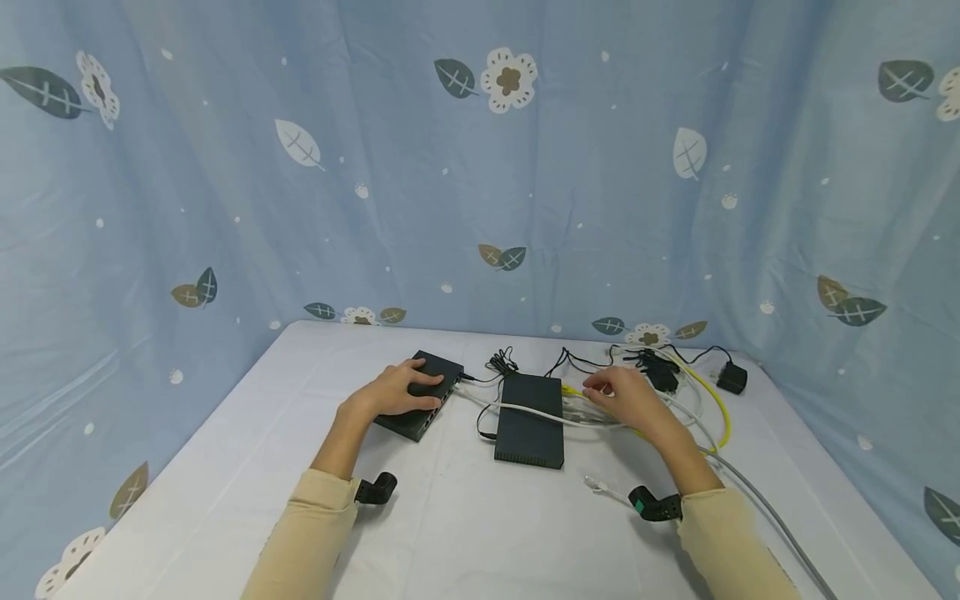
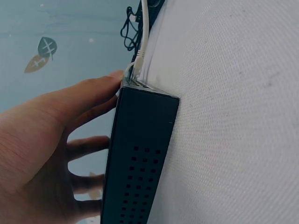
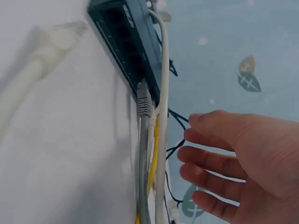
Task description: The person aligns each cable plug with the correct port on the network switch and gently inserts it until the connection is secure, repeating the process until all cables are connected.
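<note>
My left hand (image 1: 393,392) rests on top of a black network switch (image 1: 408,424), thumb and fingers spread over its upper face. In the left wrist view, the perforated side of this switch (image 2: 145,126) shows upright beside the fingers. A white network cable (image 1: 506,406) runs from its port side across a second black switch (image 1: 531,440). My right hand (image 1: 628,398) hovers just right of that second switch, fingers loosely bent and holding nothing. In the right wrist view, a grey network plug (image 3: 144,102) sits in one of its ports, with yellow (image 3: 154,154) and white cables beside it.
A loose white network plug (image 1: 596,485) lies on the white table near the right wrist. Black power adapters (image 1: 731,377) and tangled thin black cords (image 1: 502,362) lie toward the back. A yellow cable (image 1: 724,417) loops at right, and a grey cable (image 1: 780,510) trails off the front right.
</note>
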Tool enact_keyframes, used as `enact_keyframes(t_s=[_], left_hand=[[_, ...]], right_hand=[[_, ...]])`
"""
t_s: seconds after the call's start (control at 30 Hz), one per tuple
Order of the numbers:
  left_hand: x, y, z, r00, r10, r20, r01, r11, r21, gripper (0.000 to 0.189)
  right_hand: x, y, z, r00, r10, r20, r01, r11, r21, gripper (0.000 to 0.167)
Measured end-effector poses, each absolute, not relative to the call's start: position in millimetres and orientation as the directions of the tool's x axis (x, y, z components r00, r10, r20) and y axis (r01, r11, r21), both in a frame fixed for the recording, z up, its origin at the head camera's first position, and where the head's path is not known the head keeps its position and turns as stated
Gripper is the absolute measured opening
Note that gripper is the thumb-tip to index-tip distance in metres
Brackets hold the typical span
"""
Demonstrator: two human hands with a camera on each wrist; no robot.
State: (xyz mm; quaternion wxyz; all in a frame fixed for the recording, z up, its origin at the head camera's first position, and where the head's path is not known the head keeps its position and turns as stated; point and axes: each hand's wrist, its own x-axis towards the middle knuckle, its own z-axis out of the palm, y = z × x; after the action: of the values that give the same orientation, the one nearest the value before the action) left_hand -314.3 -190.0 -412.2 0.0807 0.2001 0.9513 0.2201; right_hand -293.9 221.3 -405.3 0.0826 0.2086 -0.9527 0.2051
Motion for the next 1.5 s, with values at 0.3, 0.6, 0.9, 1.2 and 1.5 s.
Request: enact_keyframes(t_s=[0.3,0.6,0.9,1.2,1.5], left_hand=[[-316.3,-191.1,-415.0,-0.906,0.419,-0.058,0.351,0.821,0.450,0.056],[-313.6,-189.7,-412.1,-0.903,0.427,-0.056,0.358,0.817,0.452,0.055],[-314.0,-189.3,-410.5,-0.904,0.424,-0.058,0.353,0.815,0.459,0.054],[-313.7,-189.7,-410.8,-0.902,0.429,-0.055,0.359,0.812,0.459,0.055],[-312.9,-190.2,-411.6,-0.900,0.432,-0.055,0.361,0.812,0.459,0.056]], right_hand=[[-267.2,229.6,-403.8,-0.862,-0.485,0.146,-0.505,0.799,-0.326,0.015],[-240.4,231.3,-393.6,-0.827,-0.554,0.100,-0.545,0.745,-0.385,0.005],[-221.6,240.0,-397.9,-0.770,-0.629,-0.103,-0.496,0.693,-0.524,0.011],[-214.1,245.2,-404.0,-0.750,-0.645,-0.147,-0.500,0.699,-0.511,0.018],[-215.9,249.1,-407.0,-0.743,-0.647,-0.170,-0.487,0.698,-0.525,0.016]])
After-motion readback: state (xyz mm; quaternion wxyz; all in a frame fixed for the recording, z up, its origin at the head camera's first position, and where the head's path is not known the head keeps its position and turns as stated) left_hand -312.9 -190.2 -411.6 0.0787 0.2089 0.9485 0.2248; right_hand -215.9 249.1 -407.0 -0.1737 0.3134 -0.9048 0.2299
